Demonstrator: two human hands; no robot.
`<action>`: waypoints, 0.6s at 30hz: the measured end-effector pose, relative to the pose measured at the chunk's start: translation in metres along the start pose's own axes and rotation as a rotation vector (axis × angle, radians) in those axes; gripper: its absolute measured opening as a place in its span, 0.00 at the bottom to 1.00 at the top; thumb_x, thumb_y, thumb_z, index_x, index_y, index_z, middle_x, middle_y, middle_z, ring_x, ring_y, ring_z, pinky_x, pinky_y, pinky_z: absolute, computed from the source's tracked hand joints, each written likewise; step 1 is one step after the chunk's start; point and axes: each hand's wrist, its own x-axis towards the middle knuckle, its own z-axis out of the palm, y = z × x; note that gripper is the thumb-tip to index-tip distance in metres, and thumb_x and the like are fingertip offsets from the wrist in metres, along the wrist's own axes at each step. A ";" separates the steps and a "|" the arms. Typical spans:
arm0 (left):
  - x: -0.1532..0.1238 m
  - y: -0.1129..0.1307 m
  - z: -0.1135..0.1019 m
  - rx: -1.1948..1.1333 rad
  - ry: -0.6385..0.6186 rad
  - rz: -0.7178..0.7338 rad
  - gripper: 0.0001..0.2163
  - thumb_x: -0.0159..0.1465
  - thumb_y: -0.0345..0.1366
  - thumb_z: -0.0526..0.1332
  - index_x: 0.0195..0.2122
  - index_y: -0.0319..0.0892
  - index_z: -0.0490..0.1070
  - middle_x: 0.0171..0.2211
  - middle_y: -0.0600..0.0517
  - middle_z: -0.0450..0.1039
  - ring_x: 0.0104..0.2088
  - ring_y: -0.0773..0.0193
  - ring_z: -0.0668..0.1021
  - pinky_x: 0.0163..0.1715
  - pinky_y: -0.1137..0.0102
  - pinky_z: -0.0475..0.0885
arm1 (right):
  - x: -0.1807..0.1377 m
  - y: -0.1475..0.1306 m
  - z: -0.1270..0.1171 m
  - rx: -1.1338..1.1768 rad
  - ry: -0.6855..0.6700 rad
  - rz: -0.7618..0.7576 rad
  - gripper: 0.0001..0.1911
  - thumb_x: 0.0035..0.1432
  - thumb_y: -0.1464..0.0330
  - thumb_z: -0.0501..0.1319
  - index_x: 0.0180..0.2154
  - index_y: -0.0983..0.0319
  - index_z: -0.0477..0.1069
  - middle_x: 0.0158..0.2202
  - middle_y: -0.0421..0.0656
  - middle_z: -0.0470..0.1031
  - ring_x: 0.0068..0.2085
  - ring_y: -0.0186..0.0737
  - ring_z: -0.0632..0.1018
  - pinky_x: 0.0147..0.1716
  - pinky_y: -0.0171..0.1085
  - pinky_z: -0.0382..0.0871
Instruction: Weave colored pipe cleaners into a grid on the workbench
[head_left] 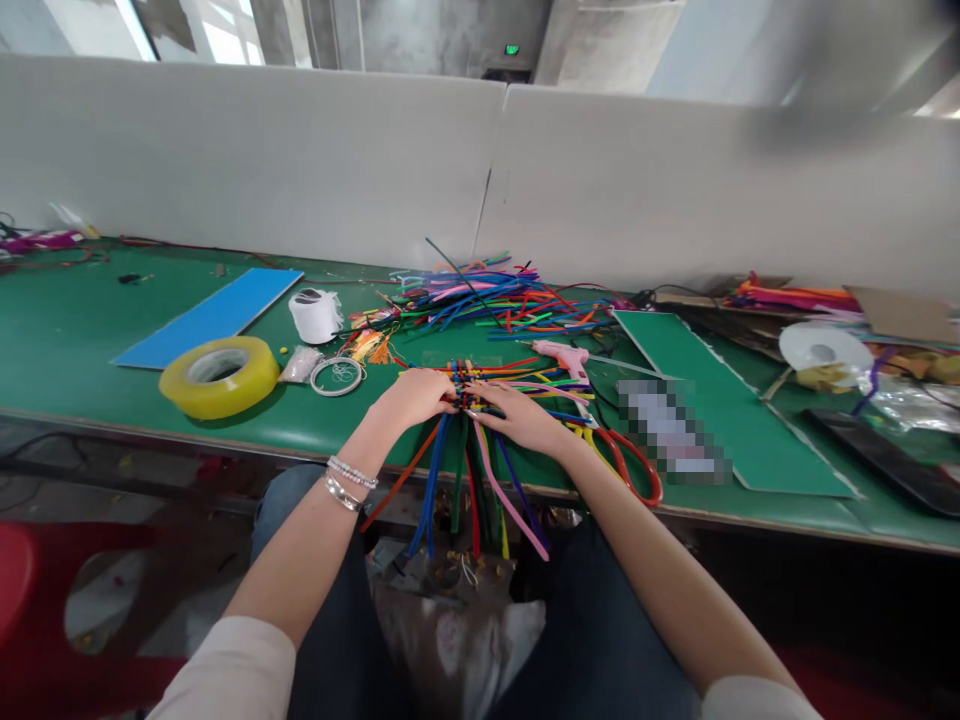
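My left hand (417, 394) and my right hand (519, 413) meet over a woven patch of coloured pipe cleaners (471, 392) on the green table (90, 340). Fingers of both hands are pinched on strands at the weave. Loose ends of the strands (480, 495) hang over the table's front edge toward my lap. Bracelets circle my left wrist. A heap of loose pipe cleaners (495, 295) lies just behind the weave.
A yellow tape roll (219, 376), a white thread spool (316, 315), a small ring (337, 376) and a blue sheet (214, 315) lie left. A pink glue gun (562, 357), red-handled scissors (634, 465) and a green sheet (720, 400) lie right. White partition behind.
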 end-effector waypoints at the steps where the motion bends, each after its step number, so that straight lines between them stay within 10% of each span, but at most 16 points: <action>1: 0.000 -0.001 0.000 -0.003 -0.008 0.007 0.08 0.60 0.38 0.59 0.35 0.43 0.76 0.36 0.49 0.77 0.39 0.60 0.77 0.36 0.71 0.67 | 0.000 0.002 0.000 0.002 -0.003 0.014 0.26 0.61 0.57 0.51 0.57 0.61 0.61 0.58 0.47 0.64 0.58 0.48 0.64 0.58 0.49 0.56; 18: 0.006 0.006 0.001 0.122 0.015 -0.015 0.08 0.61 0.37 0.59 0.35 0.41 0.76 0.35 0.46 0.77 0.40 0.57 0.77 0.36 0.69 0.67 | 0.009 0.015 -0.006 0.004 -0.100 -0.107 0.24 0.61 0.56 0.51 0.58 0.55 0.60 0.56 0.42 0.66 0.55 0.46 0.69 0.54 0.44 0.61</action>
